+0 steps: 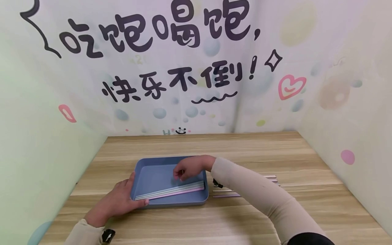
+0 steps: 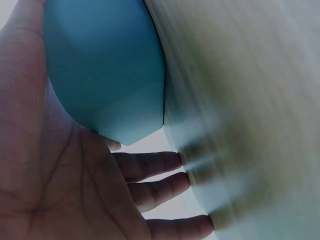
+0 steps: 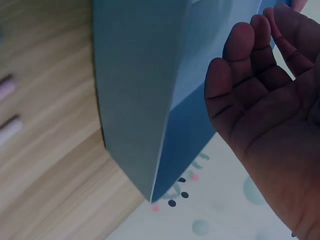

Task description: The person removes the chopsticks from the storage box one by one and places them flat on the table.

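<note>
A blue rectangular tray (image 1: 153, 172) sits on the table with several long, thin sticks (image 1: 174, 191), pale and lilac, side by side along its near edge. At the tray's near left corner is my left hand (image 1: 120, 197), thumb along the front rim. The left wrist view shows its other fingers straight, tips against the table (image 2: 260, 110), beside the tray's outer wall (image 2: 110, 75). My right hand (image 1: 190, 167) hovers over the tray behind the sticks. In the right wrist view its fingers (image 3: 240, 45) are loosely curled with nothing visible between them.
More thin sticks (image 1: 226, 196) lie on the table right of the tray, partly hidden under the right forearm (image 1: 260, 190). A printed cloth wall (image 1: 196, 115) stands behind the table, and pale walls border the left and right sides.
</note>
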A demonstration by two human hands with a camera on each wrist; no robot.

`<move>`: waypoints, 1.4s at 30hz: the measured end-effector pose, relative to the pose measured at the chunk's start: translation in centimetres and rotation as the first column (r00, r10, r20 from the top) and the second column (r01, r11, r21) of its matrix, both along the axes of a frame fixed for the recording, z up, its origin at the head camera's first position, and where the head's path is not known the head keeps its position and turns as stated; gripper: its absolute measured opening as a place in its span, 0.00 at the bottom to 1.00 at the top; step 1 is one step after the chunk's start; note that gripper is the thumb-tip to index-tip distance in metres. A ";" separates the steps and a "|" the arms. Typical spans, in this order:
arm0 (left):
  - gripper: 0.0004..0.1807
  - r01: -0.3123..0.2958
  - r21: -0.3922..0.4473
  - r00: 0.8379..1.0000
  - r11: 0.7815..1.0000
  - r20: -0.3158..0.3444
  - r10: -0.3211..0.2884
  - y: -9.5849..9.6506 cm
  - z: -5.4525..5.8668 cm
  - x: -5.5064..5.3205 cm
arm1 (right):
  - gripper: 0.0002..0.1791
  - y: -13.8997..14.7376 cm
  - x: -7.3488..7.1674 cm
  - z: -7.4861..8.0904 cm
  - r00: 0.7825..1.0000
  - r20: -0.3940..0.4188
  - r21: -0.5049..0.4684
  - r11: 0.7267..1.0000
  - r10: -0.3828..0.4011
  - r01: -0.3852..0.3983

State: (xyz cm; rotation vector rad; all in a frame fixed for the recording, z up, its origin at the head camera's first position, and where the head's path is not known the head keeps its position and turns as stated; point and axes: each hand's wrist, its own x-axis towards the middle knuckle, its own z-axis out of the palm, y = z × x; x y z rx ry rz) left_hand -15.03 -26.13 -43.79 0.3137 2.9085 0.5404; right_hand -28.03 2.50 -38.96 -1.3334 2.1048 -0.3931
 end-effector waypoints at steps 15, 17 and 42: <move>0.68 0.000 -0.003 1.000 1.000 -0.016 0.000 0.0 0.2 0.1 | 0.06 -2.9 0.7 -0.6 1.000 0.002 0.072 0.997 -0.001 0.001; 0.68 0.002 -0.005 1.000 1.000 -0.026 -0.002 -0.1 0.2 0.1 | 0.06 -3.1 0.6 -0.6 1.000 0.006 0.079 0.997 -0.016 0.015; 0.68 0.009 0.011 1.000 1.000 -0.023 -0.009 0.2 0.3 0.2 | 0.10 -5.6 1.5 -2.6 1.000 -0.019 0.099 0.995 0.000 0.002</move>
